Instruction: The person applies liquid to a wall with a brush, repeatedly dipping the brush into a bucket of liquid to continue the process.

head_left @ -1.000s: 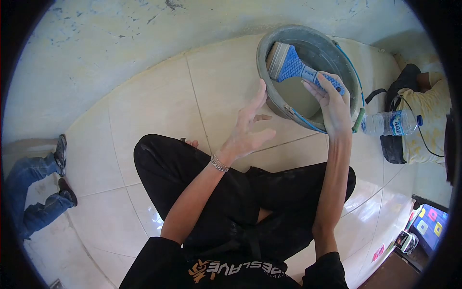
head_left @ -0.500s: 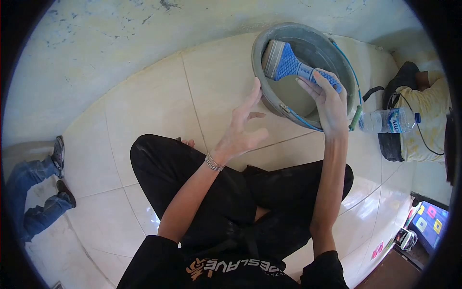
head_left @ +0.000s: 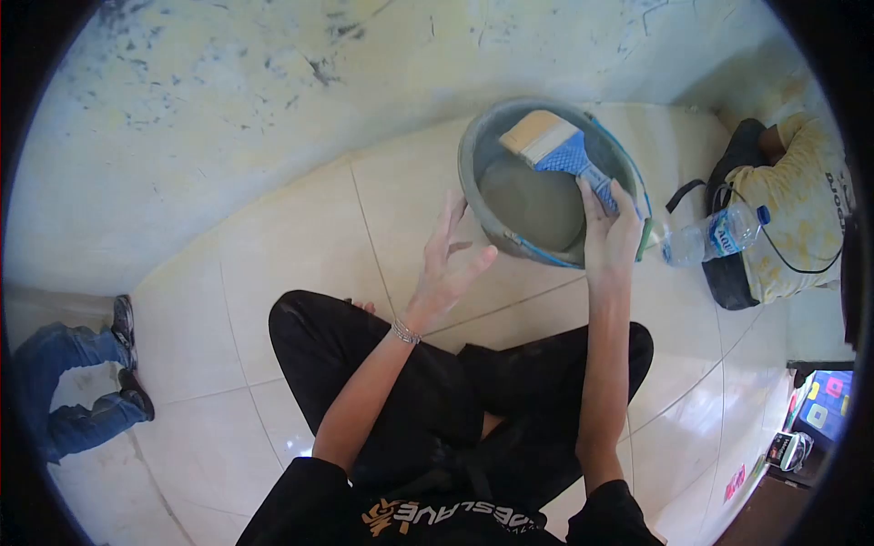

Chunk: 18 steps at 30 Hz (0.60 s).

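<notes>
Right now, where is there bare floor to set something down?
The tiles between the wall, the bucket and the black-trousered knee are bare, as far as the legs in jeans. Crowded at right: the right hand grips the brush in the bucket, the left hand open beside it, a water bottle and another person close.

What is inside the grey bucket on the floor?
There is grey mix in the bucket, and a blue-handled brush, held by the right hand, reaches in above it. The mix hides the bottom; the hand covers the handle's end.
</notes>
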{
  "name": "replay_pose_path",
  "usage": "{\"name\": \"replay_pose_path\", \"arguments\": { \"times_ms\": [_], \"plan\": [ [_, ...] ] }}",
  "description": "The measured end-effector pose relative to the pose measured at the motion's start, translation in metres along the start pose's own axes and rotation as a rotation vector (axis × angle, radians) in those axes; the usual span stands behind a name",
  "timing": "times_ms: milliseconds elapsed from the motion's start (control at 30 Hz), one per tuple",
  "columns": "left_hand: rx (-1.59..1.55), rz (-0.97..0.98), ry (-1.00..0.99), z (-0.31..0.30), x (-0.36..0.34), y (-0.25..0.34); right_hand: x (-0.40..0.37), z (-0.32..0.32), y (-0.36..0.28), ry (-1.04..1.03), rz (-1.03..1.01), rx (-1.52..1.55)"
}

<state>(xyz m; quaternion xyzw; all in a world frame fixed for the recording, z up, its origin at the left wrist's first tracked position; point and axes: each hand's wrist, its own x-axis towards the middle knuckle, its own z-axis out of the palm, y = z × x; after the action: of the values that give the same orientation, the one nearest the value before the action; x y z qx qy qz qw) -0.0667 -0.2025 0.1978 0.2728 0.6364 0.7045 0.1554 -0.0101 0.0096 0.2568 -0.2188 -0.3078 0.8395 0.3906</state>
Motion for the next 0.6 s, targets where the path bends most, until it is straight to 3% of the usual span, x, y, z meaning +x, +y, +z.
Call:
{"name": "replay_pose_path", "arguments": {
  "times_ms": [233, 333, 600],
  "plan": [
    [0.065, -0.137, 0.145, -0.002, -0.005, 0.000, -0.017, 0.006, -0.001, -0.218, 0.074, 0.206],
    [0.025, -0.205, 0.157, -0.004, -0.003, -0.010, -0.033, 0.006, 0.004, -0.174, 0.249, 0.364],
    [-0.212, -0.409, 0.131, -0.003, -0.007, -0.013, -0.074, 0.018, 0.009, -0.367, 0.403, 0.178]
  ]
}}
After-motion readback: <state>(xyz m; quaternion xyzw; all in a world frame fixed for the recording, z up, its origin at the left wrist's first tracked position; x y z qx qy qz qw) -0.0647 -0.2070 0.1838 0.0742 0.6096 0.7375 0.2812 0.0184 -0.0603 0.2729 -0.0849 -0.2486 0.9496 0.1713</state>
